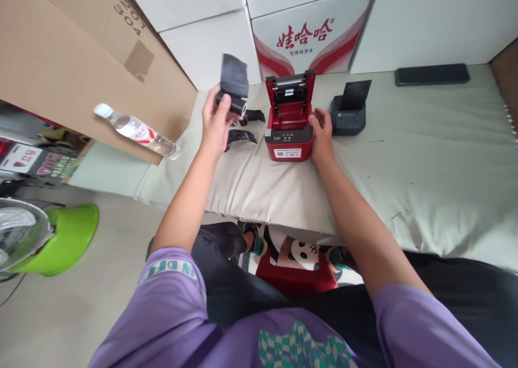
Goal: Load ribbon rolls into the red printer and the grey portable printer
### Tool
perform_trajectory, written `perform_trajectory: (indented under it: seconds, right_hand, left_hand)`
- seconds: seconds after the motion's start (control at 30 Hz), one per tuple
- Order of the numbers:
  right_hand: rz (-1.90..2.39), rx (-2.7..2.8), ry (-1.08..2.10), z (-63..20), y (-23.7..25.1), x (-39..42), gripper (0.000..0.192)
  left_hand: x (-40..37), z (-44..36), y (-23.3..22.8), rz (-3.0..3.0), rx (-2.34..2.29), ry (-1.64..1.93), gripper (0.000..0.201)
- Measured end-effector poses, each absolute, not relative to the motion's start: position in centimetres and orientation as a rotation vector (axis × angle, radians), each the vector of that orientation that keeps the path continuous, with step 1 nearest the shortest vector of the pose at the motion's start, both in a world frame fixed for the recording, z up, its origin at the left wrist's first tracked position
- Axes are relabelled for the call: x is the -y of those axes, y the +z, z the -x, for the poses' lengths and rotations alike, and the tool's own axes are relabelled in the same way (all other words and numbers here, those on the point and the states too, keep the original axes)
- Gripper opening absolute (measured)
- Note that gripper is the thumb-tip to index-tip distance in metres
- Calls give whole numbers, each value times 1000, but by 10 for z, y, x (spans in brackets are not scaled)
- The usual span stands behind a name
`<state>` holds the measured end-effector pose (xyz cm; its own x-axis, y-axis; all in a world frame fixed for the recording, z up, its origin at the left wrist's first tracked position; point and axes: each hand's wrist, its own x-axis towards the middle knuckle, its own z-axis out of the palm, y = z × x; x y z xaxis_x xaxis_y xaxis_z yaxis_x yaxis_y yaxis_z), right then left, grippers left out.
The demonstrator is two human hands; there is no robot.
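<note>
While raised above the cloth-covered table, left hand with fingers curled around a dark paper roll, a loose strip of the same paper standing up from it. Held in the air just left of the red printer, clear of the cloth. Right hand pressed against the right flank of that printer, fingers bent over its edge near the front panel, gripping the casing. Lid tipped up and back, the inner bay exposed, a white sticker on the front face.

Below the lifted roll, 2 more dark rolls lying on the cloth, just beside the printer's left side. To the right, touching or nearly touching the right hand's knuckles, a smaller grey printer with a dark slip sticking up out of it. Farther right and well apart, a black phone flat near the wall of boxes.

Behind the red printer, a white carton with red lettering. At the left, a large brown cardboard box with a clear water bottle lying tilted against it. Lower left, a green stool on the floor. Between the knees, a red stool with a panda print. Purple sleeves at the bottom edge.
</note>
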<state>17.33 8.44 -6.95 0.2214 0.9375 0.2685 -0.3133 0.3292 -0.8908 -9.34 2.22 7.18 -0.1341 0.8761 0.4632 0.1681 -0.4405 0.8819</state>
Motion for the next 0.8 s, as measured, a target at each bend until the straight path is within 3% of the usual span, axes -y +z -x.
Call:
perform_trajectory:
  seconds: [0.27,0.4,0.6,0.8]
  right_hand:
    - [797,929,1024,-169,-67,-81,75]
    - [810,934,1017,-167,-64,-79,68]
    - [838,930,1021,-170,-60,-78,83]
    - [848,940,1015,-169,-59,-78,87]
  left_hand:
    - [-27,47,90,-1589,-1105,1290,63]
    - [-43,33,85,-1853,-1200,947,53]
    - [-63,18,72,-2219,-1334,633,54]
    - [-73,18,69,-2418,-1515,562,33]
